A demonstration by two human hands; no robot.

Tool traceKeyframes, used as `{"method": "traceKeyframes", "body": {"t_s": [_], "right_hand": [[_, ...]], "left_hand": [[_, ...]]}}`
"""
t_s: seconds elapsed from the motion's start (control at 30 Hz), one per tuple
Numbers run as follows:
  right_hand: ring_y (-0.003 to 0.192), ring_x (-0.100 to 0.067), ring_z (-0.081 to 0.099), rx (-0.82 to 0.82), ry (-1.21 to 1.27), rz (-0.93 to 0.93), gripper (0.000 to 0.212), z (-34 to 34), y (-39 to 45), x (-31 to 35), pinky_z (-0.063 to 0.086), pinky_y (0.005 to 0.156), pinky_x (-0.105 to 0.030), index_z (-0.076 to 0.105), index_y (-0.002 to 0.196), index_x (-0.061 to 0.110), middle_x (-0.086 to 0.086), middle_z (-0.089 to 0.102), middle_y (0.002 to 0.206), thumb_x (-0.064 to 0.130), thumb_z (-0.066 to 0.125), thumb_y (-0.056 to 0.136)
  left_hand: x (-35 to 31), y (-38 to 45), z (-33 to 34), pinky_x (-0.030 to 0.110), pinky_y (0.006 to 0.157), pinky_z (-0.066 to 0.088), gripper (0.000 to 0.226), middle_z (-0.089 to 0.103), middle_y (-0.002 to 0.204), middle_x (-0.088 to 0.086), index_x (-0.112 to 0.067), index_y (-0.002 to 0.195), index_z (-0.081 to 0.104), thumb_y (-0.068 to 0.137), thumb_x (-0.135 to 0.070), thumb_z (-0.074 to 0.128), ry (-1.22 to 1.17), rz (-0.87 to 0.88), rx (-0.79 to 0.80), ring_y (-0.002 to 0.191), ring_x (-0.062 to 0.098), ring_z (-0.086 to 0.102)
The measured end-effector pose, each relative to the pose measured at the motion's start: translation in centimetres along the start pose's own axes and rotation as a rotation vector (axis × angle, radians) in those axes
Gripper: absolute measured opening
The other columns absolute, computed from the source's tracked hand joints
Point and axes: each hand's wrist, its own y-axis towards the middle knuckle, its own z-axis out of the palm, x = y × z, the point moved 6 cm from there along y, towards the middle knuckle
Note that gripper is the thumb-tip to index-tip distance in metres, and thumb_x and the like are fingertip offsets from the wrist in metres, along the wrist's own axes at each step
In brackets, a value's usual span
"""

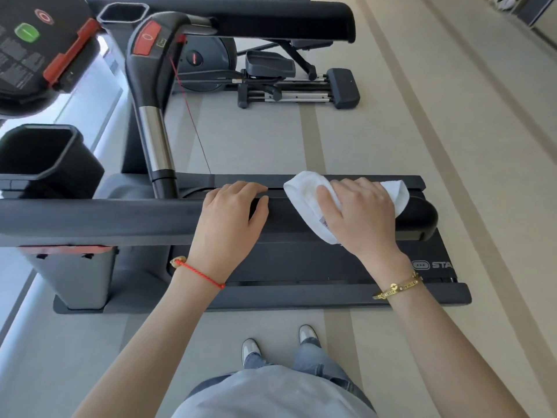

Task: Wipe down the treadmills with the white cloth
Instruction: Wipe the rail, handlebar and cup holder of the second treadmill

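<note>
A black treadmill (pixel 301 267) lies across the view, its near padded handrail (pixel 105 221) running from the left edge to a rounded end at the right. My right hand (pixel 358 215) presses a folded white cloth (pixel 304 191) flat on the rail close to that end. My left hand (pixel 232 218) rests on the same rail just left of the cloth, fingers curled over the far side. Part of the cloth is hidden under my right hand.
The treadmill console (pixel 30 46) with a green button and red safety clip is at the upper left, with a cup holder (pixel 39 152) below it. An elliptical machine (pixel 271 76) stands beyond on the grey striped floor. My feet (pixel 280 342) are beside the deck.
</note>
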Motion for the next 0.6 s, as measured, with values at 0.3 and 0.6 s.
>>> {"method": "traceKeyframes", "body": {"t_s": [0.3,0.6], "right_hand": [[0.062,-0.019,0.046,0.085,0.077,-0.010,0.045,-1.0,-1.0,-8.5,0.038,0.062,-0.034,0.052,0.066,0.016,0.005,0.051,0.061,0.044,0.036,0.098],[0.091,-0.008,0.058,0.226,0.731,0.200,0.024,-0.4,-3.6,-14.7,0.047,0.076,-0.030,0.059,0.099,0.034,0.021,0.060,0.094,0.053,0.045,0.092]], "left_hand": [[-5.6,1.3,4.2,0.047,0.092,0.049,0.032,0.074,0.098,-0.002,-0.014,0.104,0.072,0.098,-0.029,0.045,0.024,-0.019,-0.035,0.090,0.025,0.068],[-10.1,1.2,7.5,0.037,0.094,0.036,0.031,0.073,0.090,-0.009,-0.022,0.094,0.073,0.099,-0.030,0.044,0.115,-0.047,-0.096,0.084,0.020,0.065]]}}
